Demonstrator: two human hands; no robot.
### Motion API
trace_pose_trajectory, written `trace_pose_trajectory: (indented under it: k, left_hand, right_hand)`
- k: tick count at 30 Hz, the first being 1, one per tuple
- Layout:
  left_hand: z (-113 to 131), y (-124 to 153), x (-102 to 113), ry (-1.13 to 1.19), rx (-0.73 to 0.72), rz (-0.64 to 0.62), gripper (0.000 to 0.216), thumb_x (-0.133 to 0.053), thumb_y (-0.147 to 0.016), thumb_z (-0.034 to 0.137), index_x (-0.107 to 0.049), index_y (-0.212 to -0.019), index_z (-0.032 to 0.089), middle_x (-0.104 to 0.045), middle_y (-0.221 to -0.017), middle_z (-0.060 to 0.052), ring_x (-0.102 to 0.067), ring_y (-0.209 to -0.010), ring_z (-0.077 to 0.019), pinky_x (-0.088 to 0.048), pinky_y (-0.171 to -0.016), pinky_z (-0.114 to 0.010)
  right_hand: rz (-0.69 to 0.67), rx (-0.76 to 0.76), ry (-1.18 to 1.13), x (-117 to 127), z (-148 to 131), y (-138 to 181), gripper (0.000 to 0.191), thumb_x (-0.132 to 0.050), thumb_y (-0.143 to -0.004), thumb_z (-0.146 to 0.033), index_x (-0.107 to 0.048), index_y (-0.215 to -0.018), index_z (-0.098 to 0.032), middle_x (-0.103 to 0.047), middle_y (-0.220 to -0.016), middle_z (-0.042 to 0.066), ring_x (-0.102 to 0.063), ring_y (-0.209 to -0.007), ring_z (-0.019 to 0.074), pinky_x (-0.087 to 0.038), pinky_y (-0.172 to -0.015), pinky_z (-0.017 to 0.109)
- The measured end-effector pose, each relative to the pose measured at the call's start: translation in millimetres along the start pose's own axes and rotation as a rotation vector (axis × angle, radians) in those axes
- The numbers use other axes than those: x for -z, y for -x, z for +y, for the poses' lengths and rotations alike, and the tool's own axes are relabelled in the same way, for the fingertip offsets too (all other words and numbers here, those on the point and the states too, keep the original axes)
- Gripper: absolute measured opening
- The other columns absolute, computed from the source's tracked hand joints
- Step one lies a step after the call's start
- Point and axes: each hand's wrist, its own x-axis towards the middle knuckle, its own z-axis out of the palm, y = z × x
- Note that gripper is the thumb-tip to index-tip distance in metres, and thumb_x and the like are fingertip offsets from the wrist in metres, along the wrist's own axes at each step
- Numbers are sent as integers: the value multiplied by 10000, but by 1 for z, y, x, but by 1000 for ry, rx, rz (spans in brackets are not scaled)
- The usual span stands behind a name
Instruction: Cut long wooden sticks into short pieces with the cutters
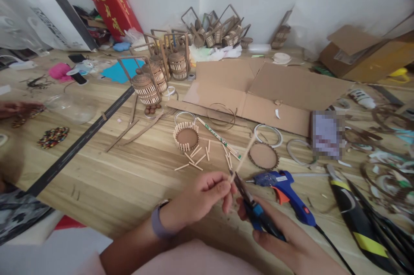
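My left hand (203, 195) pinches a thin wooden stick (245, 154) that slants up and to the right. My right hand (284, 234) grips blue-handled cutters (252, 208), whose dark jaws meet the stick near my left fingertips. Just beyond lie several short cut stick pieces (197, 156) on the wooden table (129, 180). A small round basket base (186, 136) ringed with upright sticks stands behind them. A blue hot glue gun (284, 188) lies right of my hands, next to a brown toothed disc (263, 155).
Flattened cardboard (258, 89) lies mid-table, with finished small wooden lanterns (155, 76) behind it. White rings (268, 134), a long black strip (84, 139), black-and-yellow tools (359, 223) and an open box (365, 52) lie around. Another person's hand (16, 109) rests at the far left.
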Motion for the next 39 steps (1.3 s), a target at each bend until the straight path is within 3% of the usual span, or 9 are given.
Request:
trace_pose_trajectory:
  k: [4,9,12,15,19,22,31,39]
  left_hand:
    - [5,-1,5,-139,21,212,322,-403,-955,451,-538,-863,174,-456,-578,52,-423,-569,-113,-351,-623,-241]
    - [2,2,1,-596,80,141,313,-362,-984,370,-580,-868,178,-559,-720,12,-531,-706,-138,-365,-658,-247]
    - [-3,4,-4,-822,12,116,307,-346,-994,325,-583,-862,180,-630,-833,-23,-577,-812,-168,-401,-727,-269]
    - [-7,4,-6,-985,-71,118,288,-356,-991,285,-596,-876,176,-656,-920,-63,-593,-889,-199,-433,-801,-306]
    - [-11,2,-8,-1104,-153,120,266,-356,-992,242,-615,-978,182,-672,-1001,-80,-604,-947,-215,-447,-851,-337]
    - [-13,2,-9,-1204,-142,123,256,-365,-984,208,-619,-997,179,-680,-979,-84,-613,-935,-225,-448,-848,-353]
    - [-5,4,-16,-1353,-56,92,267,-350,-976,176,-616,-950,173,-700,-846,-65,-649,-807,-236,-427,-819,-404]
    - [-8,6,-20,-1411,-29,116,251,-354,-962,151,-603,-940,180,-705,-844,-59,-653,-792,-241,-419,-810,-426]
  right_hand:
    - [187,39,21,0,10,-2,241,-570,-851,-402,-648,-1002,-231,-706,-995,54,-650,-973,234,-515,-889,300]
    - [499,302,231,-1,16,-18,160,-538,-892,-395,-566,-874,-239,-678,-890,46,-662,-833,209,-546,-752,296]
    - [619,514,452,-4,16,-31,106,-536,-907,-324,-581,-963,-246,-677,-1033,71,-665,-946,224,-540,-799,322]
    - [558,620,620,-9,20,-41,183,-519,-931,-282,-572,-1103,-248,-644,-1189,94,-618,-1113,238,-517,-882,341]
    - [560,586,751,-17,28,-44,144,-470,-954,-310,-577,-998,-223,-667,-870,59,-669,-805,237,-532,-671,328]
    - [581,563,796,-21,30,-43,163,-437,-962,-306,-563,-911,-215,-638,-777,47,-651,-700,231,-506,-594,316]
    - [572,495,799,-26,31,-43,205,-407,-962,-310,-555,-856,-217,-632,-750,54,-654,-683,251,-492,-567,320]
    - [587,484,796,-28,33,-45,189,-407,-956,-326,-528,-848,-228,-631,-750,51,-649,-665,251,-480,-566,324]
